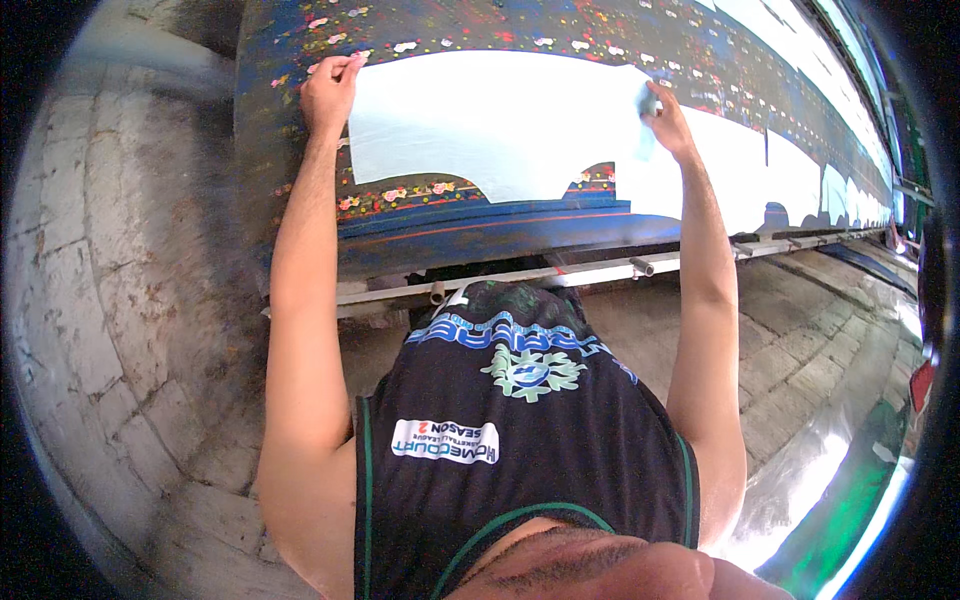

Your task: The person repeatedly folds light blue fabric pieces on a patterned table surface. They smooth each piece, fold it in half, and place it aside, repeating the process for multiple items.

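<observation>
A white cut panel (480, 120), apparently fabric, lies on a long printing table (450, 232) whose dark top is covered in paint marks and printed flowers. Its lower edge has two curved cut-outs. My left hand (328, 96) pinches the panel's far left corner between thumb and fingers. At the far right corner, my right hand (670, 124) grips a small grey-blue object (646, 101), too blurred to name. That object is over the panel's edge, beside a neighbouring white panel (720, 165).
More white panels (795, 169) run along the table to the right, and others line its far side. A metal rail (510, 283) with short pipe stubs (642, 266) follows the near edge. Worn paving (82, 300) surrounds the table. Green and clear sheeting (847, 480) lies at lower right.
</observation>
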Motion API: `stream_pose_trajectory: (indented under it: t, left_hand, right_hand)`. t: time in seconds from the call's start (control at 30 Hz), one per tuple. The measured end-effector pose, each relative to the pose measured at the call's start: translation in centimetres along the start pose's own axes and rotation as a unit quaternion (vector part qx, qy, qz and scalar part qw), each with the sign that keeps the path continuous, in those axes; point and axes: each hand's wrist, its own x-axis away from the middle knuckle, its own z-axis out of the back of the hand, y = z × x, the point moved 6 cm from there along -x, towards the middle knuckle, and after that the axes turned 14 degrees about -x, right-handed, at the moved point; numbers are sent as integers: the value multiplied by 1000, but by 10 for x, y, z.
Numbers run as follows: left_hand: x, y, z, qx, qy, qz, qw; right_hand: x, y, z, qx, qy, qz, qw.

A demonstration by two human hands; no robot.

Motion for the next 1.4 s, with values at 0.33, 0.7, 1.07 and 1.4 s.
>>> stream_pose_trajectory:
  t: [0.33, 0.7, 1.07, 1.4]
  left_hand:
    - [33, 22, 16, 192, -79, -90, 974]
    - [54, 60, -28, -391, -118, -168, 897]
    - [189, 337, -161, -260, -139, -410, 863]
    - [141, 387, -232, -182, -145, -446, 864]
  right_hand:
    - [-27, 14, -4, 74, -37, 64, 994]
    - [-26, 24, -19, 88, 29, 37, 995]
    - [-1, -26, -15, 85, 24, 76, 993]
    - [54, -41, -20, -66, 39, 144, 987]
